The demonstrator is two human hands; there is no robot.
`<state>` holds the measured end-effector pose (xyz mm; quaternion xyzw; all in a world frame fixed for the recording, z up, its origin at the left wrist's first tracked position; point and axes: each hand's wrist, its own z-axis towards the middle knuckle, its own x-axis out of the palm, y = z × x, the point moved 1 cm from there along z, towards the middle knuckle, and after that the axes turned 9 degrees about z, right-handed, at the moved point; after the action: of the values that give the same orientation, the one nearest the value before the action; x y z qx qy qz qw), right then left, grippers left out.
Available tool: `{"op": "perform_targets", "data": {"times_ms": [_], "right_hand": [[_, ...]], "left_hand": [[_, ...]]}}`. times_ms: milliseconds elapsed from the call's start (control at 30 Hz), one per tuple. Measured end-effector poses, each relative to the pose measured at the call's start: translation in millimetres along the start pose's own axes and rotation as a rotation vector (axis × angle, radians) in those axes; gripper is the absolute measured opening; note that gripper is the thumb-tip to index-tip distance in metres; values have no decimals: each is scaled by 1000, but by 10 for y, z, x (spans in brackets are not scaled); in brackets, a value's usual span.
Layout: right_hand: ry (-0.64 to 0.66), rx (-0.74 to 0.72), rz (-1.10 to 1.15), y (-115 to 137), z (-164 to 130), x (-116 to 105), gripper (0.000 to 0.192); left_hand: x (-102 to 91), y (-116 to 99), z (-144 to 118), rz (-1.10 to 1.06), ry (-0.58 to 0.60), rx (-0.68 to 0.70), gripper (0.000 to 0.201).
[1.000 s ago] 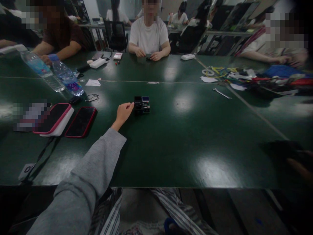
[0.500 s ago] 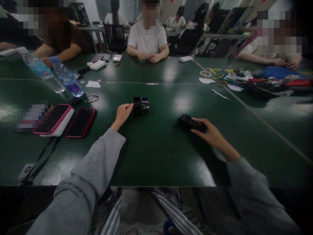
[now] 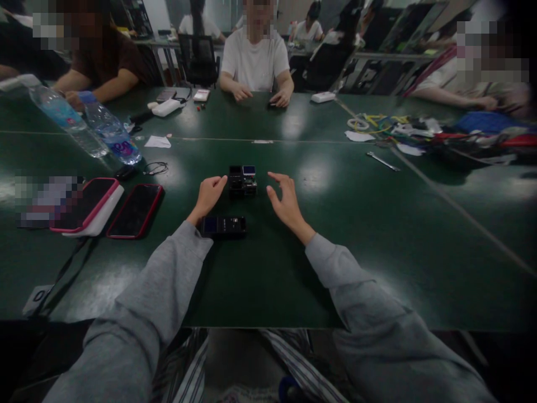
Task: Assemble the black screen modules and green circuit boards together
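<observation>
I have the left hand (image 3: 211, 195) at the left side of the small, black, boxy electronic unit with a bluish screen and bare circuit board (image 3: 241, 182), which sits well in from the near edge of the dark green, glossy table (image 3: 272, 280). Its fingers are curled in; the view is dim, so I cannot tell whether they pinch the unit or merely rest against it. The right hand (image 3: 286, 200) hangs empty just beyond the unit's right side, thumb and fingers parted. The flat, black, oblong device with a small screen and buttons (image 3: 224, 226) lies between the unit and the near edge, beside my left wrist. I judge this a steadying and positioning step; the next move calls for a light right-hand grasp, keeping the unit still.
</observation>
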<state>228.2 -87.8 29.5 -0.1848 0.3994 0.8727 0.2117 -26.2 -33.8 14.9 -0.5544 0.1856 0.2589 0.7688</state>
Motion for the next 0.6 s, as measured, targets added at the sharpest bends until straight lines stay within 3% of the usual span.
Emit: {"op": "perform_targets", "data": {"times_ms": [233,300,433,533,600], "right_hand": [[419,-148,-174,176,-81,87,52],[401,-141,-161,177,-78,96,45],[189,-84,-154,129,-69,76,28],[83,-56,-185,85,-76,76,42],[117,-42,-201,54,-82,98,54]], "left_hand": [[4,1,1,13,6,10,49],[-4,-13,-3,22,7,11,49],[-21,-45,-19,10,18,8,49],[-17,-39,-14,17,14,12,49],[-6,-18,-3,31,4,22,49]]}}
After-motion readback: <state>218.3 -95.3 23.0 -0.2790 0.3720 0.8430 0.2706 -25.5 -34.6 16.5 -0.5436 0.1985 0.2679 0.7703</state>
